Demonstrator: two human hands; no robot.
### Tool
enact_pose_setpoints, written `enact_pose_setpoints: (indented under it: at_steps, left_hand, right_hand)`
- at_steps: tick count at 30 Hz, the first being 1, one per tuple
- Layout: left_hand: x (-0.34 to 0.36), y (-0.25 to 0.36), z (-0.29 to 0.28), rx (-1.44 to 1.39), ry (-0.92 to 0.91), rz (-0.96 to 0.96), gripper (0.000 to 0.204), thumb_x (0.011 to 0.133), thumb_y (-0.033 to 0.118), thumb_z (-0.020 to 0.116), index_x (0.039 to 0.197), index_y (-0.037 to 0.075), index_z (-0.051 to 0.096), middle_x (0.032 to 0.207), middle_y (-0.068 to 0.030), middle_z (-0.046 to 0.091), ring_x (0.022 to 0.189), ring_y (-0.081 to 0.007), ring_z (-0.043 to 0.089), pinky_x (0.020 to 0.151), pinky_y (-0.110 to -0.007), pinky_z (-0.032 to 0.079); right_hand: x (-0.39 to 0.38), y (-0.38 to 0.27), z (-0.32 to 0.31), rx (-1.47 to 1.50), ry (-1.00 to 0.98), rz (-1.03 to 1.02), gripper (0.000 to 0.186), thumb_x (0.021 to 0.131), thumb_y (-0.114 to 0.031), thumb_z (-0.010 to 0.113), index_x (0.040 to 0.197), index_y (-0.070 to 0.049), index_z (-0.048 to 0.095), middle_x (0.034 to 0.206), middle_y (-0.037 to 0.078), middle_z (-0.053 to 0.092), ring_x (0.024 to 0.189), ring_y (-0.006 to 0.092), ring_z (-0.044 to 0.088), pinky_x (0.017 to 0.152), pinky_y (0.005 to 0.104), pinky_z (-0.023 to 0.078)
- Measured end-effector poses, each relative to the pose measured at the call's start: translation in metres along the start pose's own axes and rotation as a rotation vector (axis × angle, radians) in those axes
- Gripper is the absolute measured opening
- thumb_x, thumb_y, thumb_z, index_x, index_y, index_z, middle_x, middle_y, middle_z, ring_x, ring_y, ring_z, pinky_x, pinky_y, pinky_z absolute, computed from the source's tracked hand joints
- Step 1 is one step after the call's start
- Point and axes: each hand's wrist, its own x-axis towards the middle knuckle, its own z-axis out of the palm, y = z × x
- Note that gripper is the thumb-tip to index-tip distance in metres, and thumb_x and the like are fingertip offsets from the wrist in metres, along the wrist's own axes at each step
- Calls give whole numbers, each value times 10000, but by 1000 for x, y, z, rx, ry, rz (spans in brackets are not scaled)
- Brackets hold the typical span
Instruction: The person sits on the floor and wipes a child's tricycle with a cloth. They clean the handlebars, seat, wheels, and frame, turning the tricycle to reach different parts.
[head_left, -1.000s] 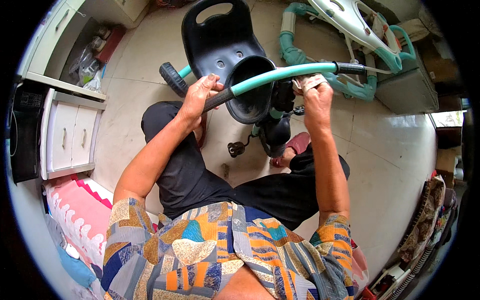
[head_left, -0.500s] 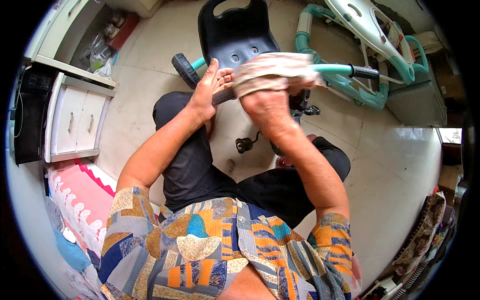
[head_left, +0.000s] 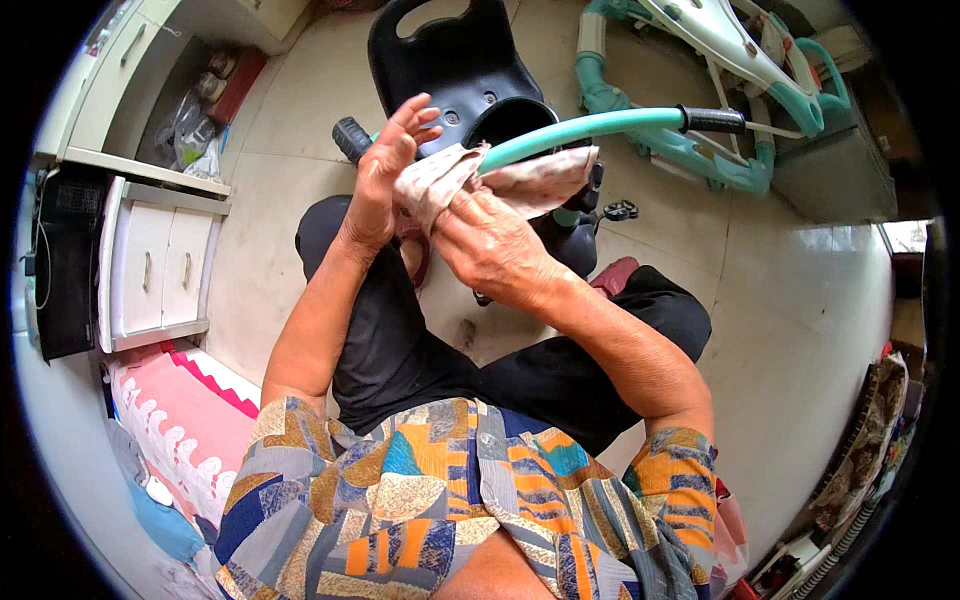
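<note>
A: Right hand point(head_left: 495, 245)?
B: Fingers curled tight on the pale patterned cloth point(head_left: 545, 182), which wraps the left end of the turquoise handlebar point(head_left: 580, 125).
A: Left hand point(head_left: 378, 185)?
B: Fingers extended, loosely spread, beside the cloth. Can't tell if it touches the bar.
A: Handlebar?
B: Just in front of the black moulded seat point(head_left: 450, 70), black grip point(head_left: 715, 120) pointing right.

Nothing legible for you here: you can't read any text, label, number or sign. Black box point(head_left: 72, 270) at the left edge: too dark and small for you to pick out print. Cloth point(head_left: 430, 185) near centre: you see pattern, no readable lettering.
</note>
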Motion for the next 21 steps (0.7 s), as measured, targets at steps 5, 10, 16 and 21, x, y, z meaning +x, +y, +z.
enact_pose_setpoints:
  at_steps: [5, 10, 16, 21]
  left_hand:
    - [-5, 11, 2, 287, -305, -4, 441, 897, 282, 644, 1251, 20, 626, 1257, -99, 590, 1191, -210, 543, 1071, -335, 378]
    - [-11, 8, 2, 296, -191, -78, 399, 918, 265, 648, 1217, 0, 652, 1199, -91, 645, 1095, -177, 596, 1008, -310, 441]
    - [-31, 8, 7, 10, -149, -357, 633, 831, 199, 759, 1379, 6, 510, 1266, -55, 611, 1095, -151, 606, 964, -306, 483]
    - [-41, -10, 35, 1193, -73, 398, 688, 729, 213, 814, 1294, -50, 523, 1068, -194, 613, 957, -373, 633, 811, -399, 537]
  right_hand:
    - [-5, -11, 7, 191, 29, -92, 252, 750, -154, 597, 929, -5, 693, 984, 104, 617, 1017, 255, 574, 897, 370, 477]
    - [-3, 0, 1, 228, 12, -62, 222, 749, -142, 598, 899, 3, 675, 973, 103, 610, 1024, 252, 576, 918, 378, 480]
    - [-4, 44, -15, 128, 166, 260, 238, 784, -174, 626, 978, -37, 620, 976, 107, 639, 1035, 270, 594, 976, 410, 441]
    - [-1, 41, -10, 194, 191, 310, 173, 793, -118, 629, 952, -55, 603, 881, 88, 643, 932, 260, 613, 979, 405, 419]
